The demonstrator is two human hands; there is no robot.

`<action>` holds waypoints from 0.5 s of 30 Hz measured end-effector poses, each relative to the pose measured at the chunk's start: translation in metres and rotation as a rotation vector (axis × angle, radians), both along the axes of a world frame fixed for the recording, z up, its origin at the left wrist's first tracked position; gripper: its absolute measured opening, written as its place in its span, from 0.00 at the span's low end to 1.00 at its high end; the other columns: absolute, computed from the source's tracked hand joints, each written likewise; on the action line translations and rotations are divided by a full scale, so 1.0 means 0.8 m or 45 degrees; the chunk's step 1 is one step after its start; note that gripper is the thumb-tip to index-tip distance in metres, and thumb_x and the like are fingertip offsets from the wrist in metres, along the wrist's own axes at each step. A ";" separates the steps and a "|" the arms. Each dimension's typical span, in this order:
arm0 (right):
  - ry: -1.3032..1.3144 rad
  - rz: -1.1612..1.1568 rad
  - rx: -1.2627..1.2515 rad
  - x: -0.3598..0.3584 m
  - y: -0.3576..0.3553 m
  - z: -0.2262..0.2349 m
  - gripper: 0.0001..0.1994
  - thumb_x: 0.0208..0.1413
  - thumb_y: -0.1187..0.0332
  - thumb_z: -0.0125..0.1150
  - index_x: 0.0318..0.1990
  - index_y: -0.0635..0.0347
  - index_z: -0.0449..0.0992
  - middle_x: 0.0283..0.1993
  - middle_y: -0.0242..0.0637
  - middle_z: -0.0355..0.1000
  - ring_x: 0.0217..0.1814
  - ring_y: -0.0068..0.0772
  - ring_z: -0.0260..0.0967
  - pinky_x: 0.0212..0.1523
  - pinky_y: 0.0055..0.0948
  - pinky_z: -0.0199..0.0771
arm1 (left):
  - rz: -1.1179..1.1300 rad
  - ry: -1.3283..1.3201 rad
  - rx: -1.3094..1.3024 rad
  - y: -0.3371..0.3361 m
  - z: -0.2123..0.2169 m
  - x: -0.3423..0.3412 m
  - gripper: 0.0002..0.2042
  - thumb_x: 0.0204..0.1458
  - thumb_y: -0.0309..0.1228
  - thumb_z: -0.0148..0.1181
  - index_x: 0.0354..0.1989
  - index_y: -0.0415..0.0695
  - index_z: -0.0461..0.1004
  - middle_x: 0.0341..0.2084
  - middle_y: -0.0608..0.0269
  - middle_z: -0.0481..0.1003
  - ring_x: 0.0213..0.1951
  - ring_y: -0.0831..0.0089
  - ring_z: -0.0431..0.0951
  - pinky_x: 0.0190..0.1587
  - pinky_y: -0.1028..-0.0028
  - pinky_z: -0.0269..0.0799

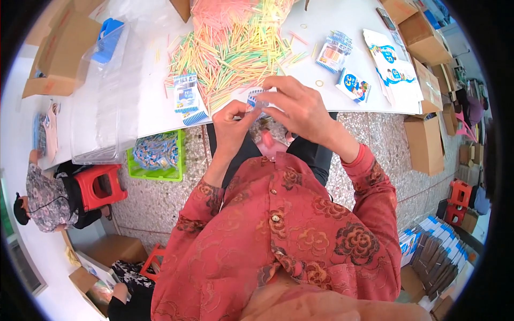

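Note:
My left hand [231, 125] pinches a small blue-and-white packet [256, 98] between thumb and fingers, just off the table's near edge. Above and to the right of it, my right hand [301, 109] has its fingers curled in, the tips gripping the packet's right side. Beyond my hands spreads a big heap of thin pink, yellow and green sticks [230, 61]. Left of the packet lie a few similar blue-and-white packets [186, 95]. To the right, a pile of packets [333, 52] sits near another striped packet [353, 85].
White plastic bags [391, 67] lie at the table's right, beside cardboard boxes [425, 136]. A clear plastic container [101, 101] occupies the left. Below the table edge stands a green crate [170, 174] of packets, near a red stool [101, 187] with a seated person [51, 195].

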State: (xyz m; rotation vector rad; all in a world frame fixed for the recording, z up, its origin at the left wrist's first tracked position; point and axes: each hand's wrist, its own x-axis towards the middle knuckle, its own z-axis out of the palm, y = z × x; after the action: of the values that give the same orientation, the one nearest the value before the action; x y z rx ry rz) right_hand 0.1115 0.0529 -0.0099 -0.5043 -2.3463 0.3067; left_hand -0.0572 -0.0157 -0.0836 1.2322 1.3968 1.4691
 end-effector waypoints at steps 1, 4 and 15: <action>0.001 -0.003 0.002 0.001 -0.003 0.001 0.16 0.40 0.74 0.66 0.40 0.59 0.75 0.44 0.37 0.70 0.41 0.36 0.71 0.36 0.28 0.74 | 0.006 0.045 -0.017 -0.003 0.000 0.000 0.04 0.44 0.22 0.65 0.24 0.38 0.75 0.19 0.72 0.73 0.23 0.89 0.68 0.25 0.85 0.64; -0.084 0.054 0.125 0.003 -0.008 0.000 0.14 0.39 0.74 0.65 0.37 0.61 0.75 0.41 0.36 0.70 0.38 0.34 0.72 0.32 0.28 0.73 | 0.007 0.066 -0.022 -0.008 -0.003 -0.001 0.05 0.43 0.22 0.65 0.23 0.38 0.74 0.18 0.71 0.73 0.22 0.89 0.69 0.24 0.84 0.64; -0.278 0.060 -0.115 0.018 -0.010 -0.019 0.09 0.36 0.74 0.62 0.26 0.60 0.68 0.27 0.35 0.66 0.28 0.37 0.68 0.25 0.32 0.68 | -0.228 0.233 -0.035 -0.024 0.006 0.018 0.04 0.43 0.19 0.63 0.26 0.38 0.74 0.20 0.72 0.73 0.23 0.88 0.68 0.26 0.85 0.63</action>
State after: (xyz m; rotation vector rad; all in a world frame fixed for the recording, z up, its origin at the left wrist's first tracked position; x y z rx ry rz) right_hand 0.1257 0.0451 -0.0252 -0.5501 -2.5680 0.3991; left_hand -0.0432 -0.0353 -0.0784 1.4640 1.3795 1.2373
